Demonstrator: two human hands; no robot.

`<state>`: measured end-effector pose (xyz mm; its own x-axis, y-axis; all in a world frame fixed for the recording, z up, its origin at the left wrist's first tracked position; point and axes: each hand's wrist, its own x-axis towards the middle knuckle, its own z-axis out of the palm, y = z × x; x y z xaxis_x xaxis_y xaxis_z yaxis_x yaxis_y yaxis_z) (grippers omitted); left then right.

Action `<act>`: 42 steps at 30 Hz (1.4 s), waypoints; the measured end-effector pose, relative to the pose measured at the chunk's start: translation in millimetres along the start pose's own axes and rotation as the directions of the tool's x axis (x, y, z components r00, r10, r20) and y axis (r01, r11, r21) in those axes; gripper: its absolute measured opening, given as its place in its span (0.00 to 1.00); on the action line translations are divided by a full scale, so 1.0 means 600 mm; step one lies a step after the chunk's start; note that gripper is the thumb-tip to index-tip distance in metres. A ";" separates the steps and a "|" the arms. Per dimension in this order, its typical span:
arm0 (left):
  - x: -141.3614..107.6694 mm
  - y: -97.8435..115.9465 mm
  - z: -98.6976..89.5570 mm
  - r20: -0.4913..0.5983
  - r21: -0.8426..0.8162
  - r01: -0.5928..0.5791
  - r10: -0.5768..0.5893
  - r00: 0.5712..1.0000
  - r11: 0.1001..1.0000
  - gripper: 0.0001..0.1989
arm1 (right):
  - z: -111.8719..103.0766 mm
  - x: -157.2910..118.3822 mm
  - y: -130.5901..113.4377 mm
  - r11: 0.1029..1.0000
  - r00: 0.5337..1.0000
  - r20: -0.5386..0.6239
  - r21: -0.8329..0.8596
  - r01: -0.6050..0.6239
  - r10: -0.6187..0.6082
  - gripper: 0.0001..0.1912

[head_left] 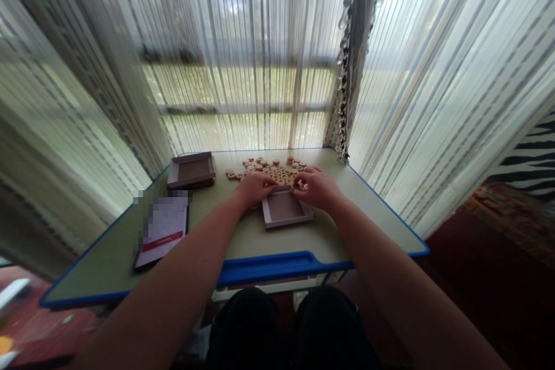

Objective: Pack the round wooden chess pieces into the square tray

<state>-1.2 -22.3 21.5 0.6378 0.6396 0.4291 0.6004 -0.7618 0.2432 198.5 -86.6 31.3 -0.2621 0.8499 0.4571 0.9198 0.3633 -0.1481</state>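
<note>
A shallow, open cardboard box [286, 222] sits in front of me on the table, and its inside looks bare. Just past its far edge lies a spread of round wooden game pieces [273, 171], several with markings on top. My left hand [255, 188] is at the box's far left corner, fingertips pressed together by the rim and the nearest pieces; what they hold is hidden. Over the far right corner, my right hand [319, 186] has thumb and fingers closed on what looks like one of the round pieces.
A second shallow box [191, 170] stands at the table's far left. Nearer me lies a tablet [163, 231] with a partly blurred screen. The table [373, 214] has a blue edge and a blue front groove [269, 266]. String curtains [243, 87] hang behind it.
</note>
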 end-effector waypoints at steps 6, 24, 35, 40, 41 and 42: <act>-0.001 0.005 -0.002 0.002 0.005 0.034 -0.034 0.999 0.999 0.11 | 0.002 0.000 0.001 1.000 1.000 0.008 0.003 -0.027 0.027 0.14; -0.003 0.007 -0.003 0.004 -0.006 0.025 -0.025 1.000 1.000 0.11 | 0.005 0.003 0.006 0.993 1.000 -0.002 0.115 0.004 -0.004 0.12; -0.003 0.009 0.001 0.009 -0.057 0.024 -0.023 1.000 0.998 0.10 | 0.013 0.011 0.030 0.968 0.945 -0.232 0.157 -0.197 0.230 0.12; -0.005 0.011 0.001 0.017 -0.083 0.002 -0.001 1.000 0.997 0.11 | 0.033 0.015 0.051 0.950 0.934 -0.194 0.150 -0.274 0.300 0.11; -0.005 0.012 0.000 0.016 -0.081 0.006 -0.005 1.000 0.997 0.11 | 0.034 0.015 0.054 0.947 0.931 -0.191 0.141 -0.287 0.311 0.11; -0.005 0.014 -0.001 0.012 -0.077 0.016 -0.015 1.000 0.997 0.12 | 0.035 0.016 0.056 0.944 0.925 -0.195 0.132 -0.303 0.325 0.12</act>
<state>1.6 -30.8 22.8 0.6345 0.6522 0.4149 0.5713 -0.7572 0.3166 221.1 -58.3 12.0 0.1130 0.8299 0.5463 0.9091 0.1355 -0.3940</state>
